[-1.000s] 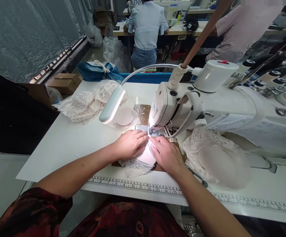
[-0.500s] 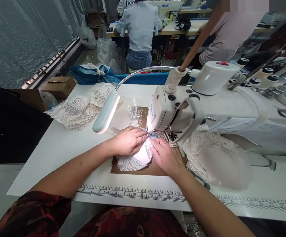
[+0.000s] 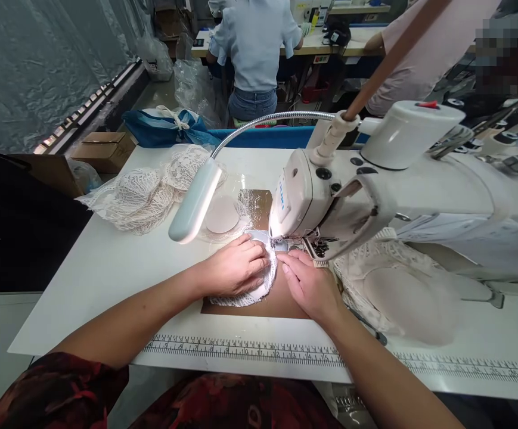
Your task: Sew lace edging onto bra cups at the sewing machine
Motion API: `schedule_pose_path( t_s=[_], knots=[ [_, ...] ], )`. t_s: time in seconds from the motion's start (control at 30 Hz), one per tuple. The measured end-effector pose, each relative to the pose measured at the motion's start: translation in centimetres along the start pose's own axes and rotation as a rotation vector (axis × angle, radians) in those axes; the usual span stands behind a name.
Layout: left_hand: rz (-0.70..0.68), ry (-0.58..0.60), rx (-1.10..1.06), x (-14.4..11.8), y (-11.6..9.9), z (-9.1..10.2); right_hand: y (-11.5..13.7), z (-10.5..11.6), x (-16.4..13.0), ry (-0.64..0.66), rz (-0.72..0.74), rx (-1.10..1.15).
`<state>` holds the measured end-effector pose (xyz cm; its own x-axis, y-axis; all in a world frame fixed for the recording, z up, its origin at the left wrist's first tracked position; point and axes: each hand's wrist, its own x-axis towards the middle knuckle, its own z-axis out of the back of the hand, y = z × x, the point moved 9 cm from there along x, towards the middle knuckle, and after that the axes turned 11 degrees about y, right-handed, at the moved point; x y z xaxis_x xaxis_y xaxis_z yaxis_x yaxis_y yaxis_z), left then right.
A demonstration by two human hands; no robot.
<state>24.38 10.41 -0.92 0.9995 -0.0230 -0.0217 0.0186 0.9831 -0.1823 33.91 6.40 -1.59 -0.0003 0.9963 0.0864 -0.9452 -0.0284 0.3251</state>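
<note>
A round white lace-covered cup piece (image 3: 266,287) lies under the needle area of a white sewing machine (image 3: 301,187), lit by the lamp. Flat on top of it rests my left hand (image 3: 237,266), fingers stretched out and covering much of its left side. My right hand (image 3: 311,285) is to the right of the piece, over the brown plate (image 3: 285,301). Its fingers are extended toward the presser foot (image 3: 279,243), and the index fingertip is at the cup's edge; whether it touches is unclear. Neither hand grips anything visible.
Stacked lace cup pieces (image 3: 140,199) lie at the table's left, with a pale round pad (image 3: 222,214) nearer the machine. More lace and pads (image 3: 413,301) are at the right. A lamp (image 3: 195,199) arches overhead; a ruler strip (image 3: 241,350) lines the front edge. Two people are beyond.
The cup piece has turned under the needle area, its edge now curving past the foot. My left hand has drawn slightly back toward me; my right fingers have shifted off the fabric to the right.
</note>
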Motion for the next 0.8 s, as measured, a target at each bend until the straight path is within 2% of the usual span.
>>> schedule_pose_path(
  t_s=[0.27,0.4,0.57,0.7,0.8],
  knots=[
    [-0.027,-0.049,0.002,-0.3,0.4,-0.2,0.4,-0.4,-0.4,-0.011,0.082,0.038],
    [-0.033,-0.055,-0.007,-0.4,0.6,-0.2,0.3,-0.2,-0.4,-0.037,0.072,0.039],
    [-0.034,-0.065,-0.021,-0.4,0.7,-0.2,0.9,-0.8,-0.1,0.013,0.090,-0.078],
    [-0.018,-0.059,-0.051,-0.3,0.9,-0.3,1.6,-0.8,0.0,-0.024,0.129,-0.183],
    [0.012,-0.053,-0.067,-0.2,1.3,-0.3,1.4,-1.1,0.1,-0.014,0.098,-0.201]
  ],
)
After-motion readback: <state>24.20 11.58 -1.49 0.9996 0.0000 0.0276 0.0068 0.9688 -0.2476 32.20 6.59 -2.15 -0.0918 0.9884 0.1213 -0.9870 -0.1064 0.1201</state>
